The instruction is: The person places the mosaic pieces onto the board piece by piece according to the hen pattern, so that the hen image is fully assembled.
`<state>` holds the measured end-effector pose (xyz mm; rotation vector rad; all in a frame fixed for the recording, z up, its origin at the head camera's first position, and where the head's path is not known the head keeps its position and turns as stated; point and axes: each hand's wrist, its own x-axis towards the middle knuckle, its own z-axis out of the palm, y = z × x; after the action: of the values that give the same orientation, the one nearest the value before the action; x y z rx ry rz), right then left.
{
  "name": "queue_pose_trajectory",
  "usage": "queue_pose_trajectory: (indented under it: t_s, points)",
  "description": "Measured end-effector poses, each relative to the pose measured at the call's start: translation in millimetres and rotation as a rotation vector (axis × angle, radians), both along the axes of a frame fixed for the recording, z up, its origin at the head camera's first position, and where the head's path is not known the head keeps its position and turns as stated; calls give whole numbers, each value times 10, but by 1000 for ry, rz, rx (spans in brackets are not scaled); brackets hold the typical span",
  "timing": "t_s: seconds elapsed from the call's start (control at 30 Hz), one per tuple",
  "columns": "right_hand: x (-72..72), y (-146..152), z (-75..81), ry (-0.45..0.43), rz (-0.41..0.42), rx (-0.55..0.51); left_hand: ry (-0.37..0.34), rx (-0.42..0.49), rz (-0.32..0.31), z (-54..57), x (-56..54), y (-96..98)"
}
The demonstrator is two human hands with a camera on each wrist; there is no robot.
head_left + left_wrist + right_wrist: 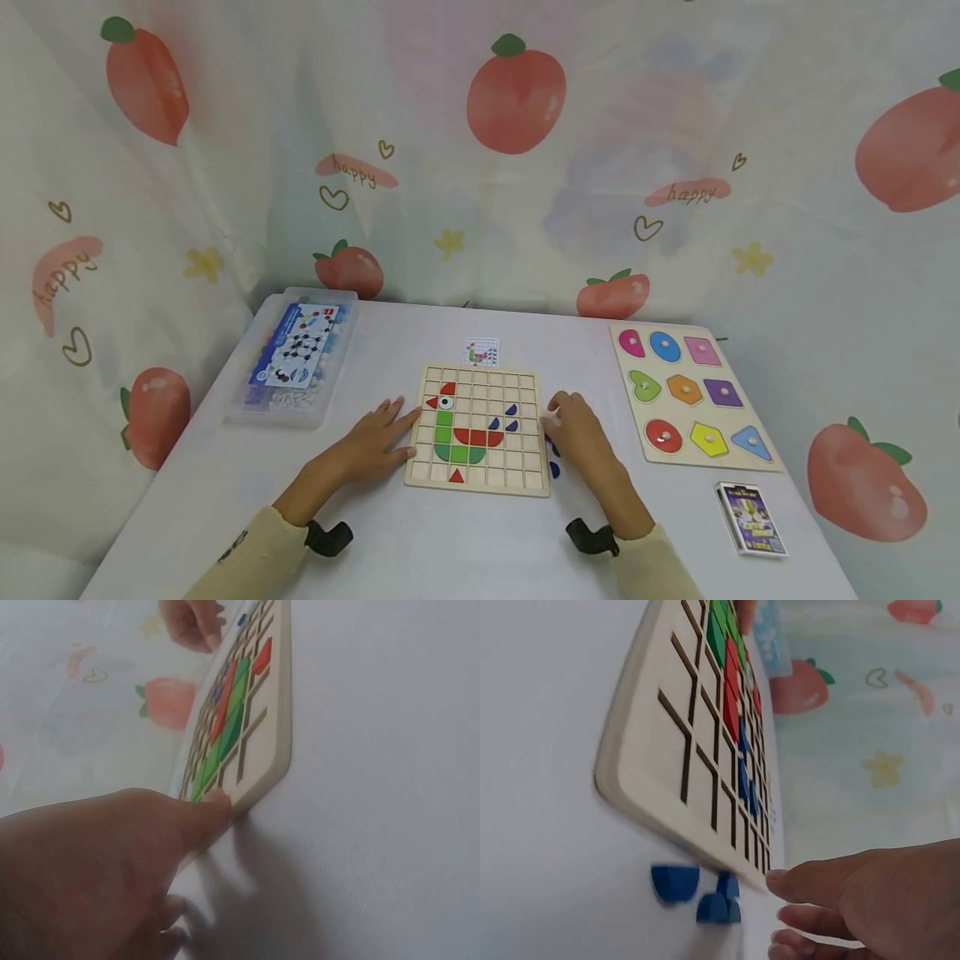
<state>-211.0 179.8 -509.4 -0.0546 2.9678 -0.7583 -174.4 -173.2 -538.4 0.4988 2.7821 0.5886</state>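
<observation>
A wooden grid board lies on the table with a bird-like picture of red, green and blue pieces in its squares. My left hand rests at its left side, fingers spread, with the thumb on the rim in the left wrist view. At the right side, my right hand bends over the edge; its thumb touches the rim, and nothing shows between thumb and fingers. Several loose blue quarter-round pieces lie beside the board near that hand. A small picture card is just behind the board.
At the back left sits a clear plastic case with a molecule-picture label. On the right lies a peg puzzle board with colourful shapes, and a boxed card deck is nearer the front. A peach-printed cloth hangs behind the table.
</observation>
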Motion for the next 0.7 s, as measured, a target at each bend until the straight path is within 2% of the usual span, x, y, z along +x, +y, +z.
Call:
queue_pose_trajectory:
  t_s: [0.17, 0.27, 0.5, 0.7]
  points:
    - [-21, 386, -11, -80, -77, 62, 3, -5, -4, -6, 2, 1]
    - [-25, 528, -53, -121, -95, 68, 1, -6, -3, -1, 10, 1]
    - [-33, 603, -118, -67, -13, 42, 7, -8, -4, 5, 8, 8]
    - [-22, 589, -104, -62, -20, 5, 9, -6, -3, 27, 20, 18]
